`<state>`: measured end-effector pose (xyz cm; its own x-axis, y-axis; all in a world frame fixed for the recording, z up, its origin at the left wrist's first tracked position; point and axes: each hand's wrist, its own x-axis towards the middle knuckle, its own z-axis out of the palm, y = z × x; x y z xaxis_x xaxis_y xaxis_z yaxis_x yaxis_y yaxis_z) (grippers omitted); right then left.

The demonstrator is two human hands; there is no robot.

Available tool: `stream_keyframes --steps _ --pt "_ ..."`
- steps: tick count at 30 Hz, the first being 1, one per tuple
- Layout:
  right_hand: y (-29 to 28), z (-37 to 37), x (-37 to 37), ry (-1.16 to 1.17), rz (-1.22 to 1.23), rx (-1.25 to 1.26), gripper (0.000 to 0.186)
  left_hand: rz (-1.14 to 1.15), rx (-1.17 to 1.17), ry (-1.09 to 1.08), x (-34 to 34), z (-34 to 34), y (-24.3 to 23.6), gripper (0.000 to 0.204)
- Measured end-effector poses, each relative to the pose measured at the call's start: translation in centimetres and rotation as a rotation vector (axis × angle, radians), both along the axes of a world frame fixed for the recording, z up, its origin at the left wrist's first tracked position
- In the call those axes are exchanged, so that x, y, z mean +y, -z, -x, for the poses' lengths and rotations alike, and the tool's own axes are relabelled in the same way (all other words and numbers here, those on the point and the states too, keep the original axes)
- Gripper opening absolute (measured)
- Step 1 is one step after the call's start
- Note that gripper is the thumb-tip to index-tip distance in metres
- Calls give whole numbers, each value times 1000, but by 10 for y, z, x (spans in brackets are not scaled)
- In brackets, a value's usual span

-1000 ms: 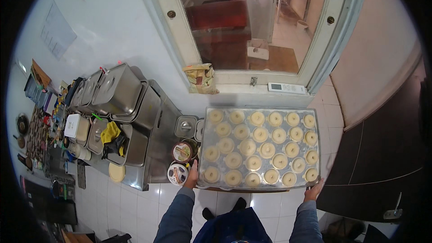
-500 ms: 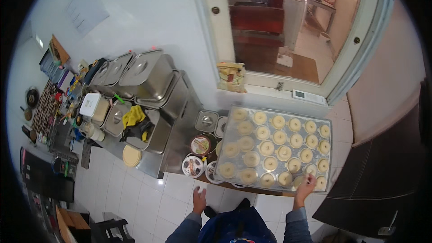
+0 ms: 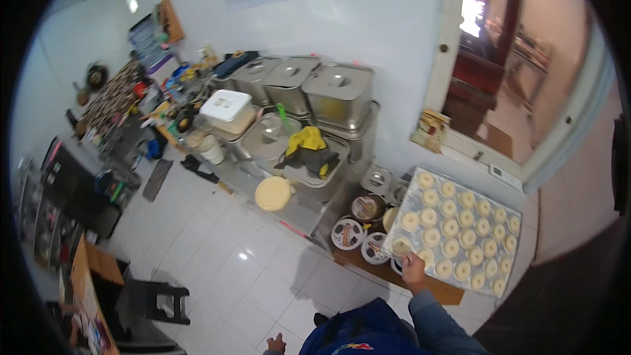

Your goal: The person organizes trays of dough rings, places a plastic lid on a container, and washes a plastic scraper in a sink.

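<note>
A wide metal tray (image 3: 399,229) carries several rows of pale dough rings (image 3: 450,248), most with a hole in the middle. At its near-left corner is my right hand (image 3: 413,272), fingers curled together over the rim beside the corner dough ring (image 3: 401,246). What those fingers grip, if anything, is hidden. My left hand (image 3: 277,344) hangs low at the bottom edge of the view, away from the tray, with its fingers apart and nothing in them.
Left of the tray stand round tubs (image 3: 348,233) and lidded steel pans (image 3: 376,179). Further left, a steel counter holds lidded steel containers (image 3: 337,95), a yellow-and-black cloth (image 3: 307,143) and a cream round lid (image 3: 273,194). A black stool (image 3: 161,299) stands on the tiled floor.
The view has swung left. My right hand has moved from a dough ring near the tray's near-right corner to its near-left corner. My left hand now sits lower in view.
</note>
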<state>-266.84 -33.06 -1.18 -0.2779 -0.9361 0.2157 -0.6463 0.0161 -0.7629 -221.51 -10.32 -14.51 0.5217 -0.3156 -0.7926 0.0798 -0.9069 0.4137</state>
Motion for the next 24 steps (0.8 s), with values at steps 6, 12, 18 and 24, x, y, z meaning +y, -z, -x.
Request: stream_keyframes --steps 6,12,18,24 --pt "42 0 -32 226 -232 362 22 -13 112 -201 33 -25 7 49" --pt "13 10 -109 225 -228 359 46 -60 133 -295 21 -10 -3 56" --pt "18 42 -186 19 -326 446 61 -60 116 -302 -27 31 -18 64" --pt "48 66 -234 -126 -453 584 75 48 63 -217 -102 70 -33 68"
